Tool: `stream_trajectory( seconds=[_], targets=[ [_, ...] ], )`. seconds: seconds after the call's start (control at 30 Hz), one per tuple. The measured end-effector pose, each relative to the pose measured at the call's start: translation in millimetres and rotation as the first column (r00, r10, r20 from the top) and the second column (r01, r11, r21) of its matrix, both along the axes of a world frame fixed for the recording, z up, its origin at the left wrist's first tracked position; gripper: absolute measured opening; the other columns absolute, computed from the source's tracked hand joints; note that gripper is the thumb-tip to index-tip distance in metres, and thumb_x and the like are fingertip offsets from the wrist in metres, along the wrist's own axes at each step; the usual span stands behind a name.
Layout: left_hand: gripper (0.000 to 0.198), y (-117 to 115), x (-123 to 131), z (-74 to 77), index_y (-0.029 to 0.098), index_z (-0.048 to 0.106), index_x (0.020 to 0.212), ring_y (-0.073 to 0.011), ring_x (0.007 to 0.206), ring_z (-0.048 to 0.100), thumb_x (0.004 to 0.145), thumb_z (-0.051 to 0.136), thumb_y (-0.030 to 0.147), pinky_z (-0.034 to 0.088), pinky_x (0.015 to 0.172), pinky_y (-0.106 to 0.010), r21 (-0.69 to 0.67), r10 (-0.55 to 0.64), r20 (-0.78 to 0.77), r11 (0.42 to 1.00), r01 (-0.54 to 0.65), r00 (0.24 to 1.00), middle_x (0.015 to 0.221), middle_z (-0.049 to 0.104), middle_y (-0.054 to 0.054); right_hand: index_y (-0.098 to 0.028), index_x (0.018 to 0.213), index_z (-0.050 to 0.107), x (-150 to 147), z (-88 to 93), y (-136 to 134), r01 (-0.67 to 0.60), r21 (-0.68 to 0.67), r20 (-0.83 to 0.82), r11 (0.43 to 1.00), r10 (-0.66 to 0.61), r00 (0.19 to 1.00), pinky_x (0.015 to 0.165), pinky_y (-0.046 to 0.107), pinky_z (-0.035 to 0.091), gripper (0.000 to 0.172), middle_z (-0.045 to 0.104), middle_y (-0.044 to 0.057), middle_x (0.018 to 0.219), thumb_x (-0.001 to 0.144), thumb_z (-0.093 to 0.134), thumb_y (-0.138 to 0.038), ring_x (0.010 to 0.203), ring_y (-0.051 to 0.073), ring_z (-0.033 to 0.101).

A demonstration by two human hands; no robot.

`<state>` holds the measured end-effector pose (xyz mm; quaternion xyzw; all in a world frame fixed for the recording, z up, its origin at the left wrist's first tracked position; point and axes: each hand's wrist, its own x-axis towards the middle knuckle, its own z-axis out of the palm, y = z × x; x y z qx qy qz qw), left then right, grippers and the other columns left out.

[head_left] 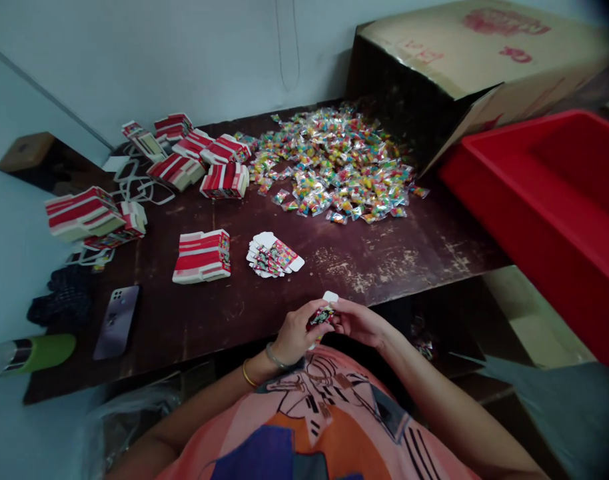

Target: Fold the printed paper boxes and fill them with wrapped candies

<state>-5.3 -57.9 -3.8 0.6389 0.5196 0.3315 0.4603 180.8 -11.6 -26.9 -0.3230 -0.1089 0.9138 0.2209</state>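
Fingers of my left hand (pixel 298 333) and right hand (pixel 359 321) pinch a carton (pixel 321 316), lower centre of frame; sweets (pixel 339 167) lie heaped on the worktop (pixel 157 267), upper centre.

held box (pixel 321 316) printed thin card, stacked cartons (pixel 203 257) paperboard, candy packets (pixel 337 167) glossy clear plastic, desk (pixel 264 310) worn and scuffed, large carton (pixel 464 60) matt cardboard, tray (pixel 527 220) smooth plastic, shirt (pixel 304 433) printed cloth
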Motion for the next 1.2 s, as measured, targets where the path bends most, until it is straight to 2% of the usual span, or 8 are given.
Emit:
stream_trajectory(
  seconds=[0.23, 0.43, 0.5, 0.57, 0.67, 0.9, 1.1, 1.2],
  targets=[
    [0.020, -12, -2, 5.0, 0.015, 0.071, 0.084, -0.0160, 0.077, 0.059, 0.081, 0.061, 0.031, 0.044, 0.075, -0.026, -0.302, 0.268, 0.232, 0.934, -0.192, 0.935, 0.080, 0.065, -0.004, -0.009, 0.102, 0.065, -2, 4.1, -13, -0.059, 0.001, -0.027, 0.998, 0.059, 0.998, 0.067, 0.018, 0.056, 0.028, 0.071, 0.006, 0.086, 0.078, 0.072, -0.023, 0.071, 0.010, 0.067],
    [0.046, -13, 0, 4.6, 0.021, 0.056, 0.108, -0.0144, 0.073, 0.059, 0.064, 0.069, 0.017, 0.045, 0.073, -0.027, -0.758, 0.594, 0.525, 0.652, 0.017, 0.610, 0.080, 0.062, 0.001, -0.013, 0.092, 0.069, -13, 16.3, -17, -0.156, 0.157, 0.143, 0.975, 0.134, 0.981, 0.055, 0.018, 0.050, 0.031, 0.068, 0.001, 0.078, 0.064, 0.081, -0.023, 0.061, 0.008, 0.061],
    [0.047, -11, 0, 6.1, 0.021, 0.053, 0.107, -0.0160, 0.074, 0.060, 0.062, 0.063, 0.014, 0.046, 0.073, -0.029, -0.832, 0.642, 0.517, 0.532, 0.156, 0.566, 0.084, 0.062, 0.000, -0.015, 0.085, 0.070, -18, 24.3, -16, -0.228, 0.359, 0.278, 0.905, 0.130, 0.952, 0.057, 0.021, 0.048, 0.026, 0.066, 0.000, 0.076, 0.065, 0.079, -0.027, 0.063, 0.010, 0.058],
    [0.044, -9, -1, 8.1, 0.019, 0.055, 0.103, -0.0175, 0.076, 0.061, 0.060, 0.056, 0.013, 0.046, 0.074, -0.031, -0.845, 0.660, 0.526, 0.476, 0.243, 0.536, 0.085, 0.063, -0.002, -0.015, 0.078, 0.071, -23, 34.0, -14, -0.321, 0.594, 0.407, 0.737, 0.069, 0.911, 0.065, 0.024, 0.046, 0.016, 0.065, 0.001, 0.080, 0.075, 0.072, -0.031, 0.071, 0.012, 0.058],
    [0.043, -8, -2, 12.1, 0.017, 0.058, 0.099, -0.0181, 0.077, 0.061, 0.056, 0.050, 0.011, 0.046, 0.077, -0.032, -0.817, 0.653, 0.572, 0.503, 0.280, 0.496, 0.083, 0.063, -0.003, -0.017, 0.068, 0.072, -28, 44.0, -13, -0.412, 0.763, 0.494, 0.498, -0.040, 0.868, 0.070, 0.027, 0.043, 0.033, 0.064, 0.003, 0.079, 0.090, 0.053, -0.034, 0.074, 0.014, 0.055],
    [0.054, -17, -14, 14.8, 0.017, 0.058, 0.115, -0.0241, 0.103, 0.059, 0.062, 0.050, 0.013, 0.043, 0.091, -0.039, -0.742, 0.554, 0.662, 0.581, 0.335, 0.505, 0.113, 0.063, -0.009, -0.025, 0.096, 0.075, -29, 37.0, -15, -0.419, 0.791, 0.518, 0.445, -0.123, 0.847, 0.076, 0.031, 0.047, 0.018, 0.066, 0.005, 0.089, 0.086, 0.060, -0.028, 0.082, 0.018, 0.060],
    [0.067, -25, -17, 8.2, 0.020, 0.052, 0.126, -0.0226, 0.110, 0.056, 0.060, 0.053, 0.007, 0.039, 0.098, -0.039, -0.713, 0.511, 0.688, 0.610, 0.346, 0.515, 0.124, 0.058, -0.008, -0.028, 0.121, 0.063, -20, 47.9, -36, -0.480, 0.871, 0.489, 0.101, -0.084, 0.868, 0.085, 0.034, 0.046, 0.036, 0.059, 0.008, 0.105, 0.089, 0.050, -0.017, 0.098, 0.020, 0.055],
    [0.061, -22, -17, 10.5, 0.023, 0.051, 0.126, -0.0199, 0.097, 0.061, 0.066, 0.057, 0.012, 0.044, 0.088, -0.035, -0.709, 0.472, 0.667, 0.641, 0.295, 0.577, 0.115, 0.061, -0.007, -0.029, 0.126, 0.059, -11, 40.8, -7, -0.490, 0.871, 0.491, 0.027, -0.051, 0.870, 0.088, 0.034, 0.047, 0.038, 0.060, 0.007, 0.109, 0.090, 0.051, -0.018, 0.102, 0.019, 0.055]
  ],
)
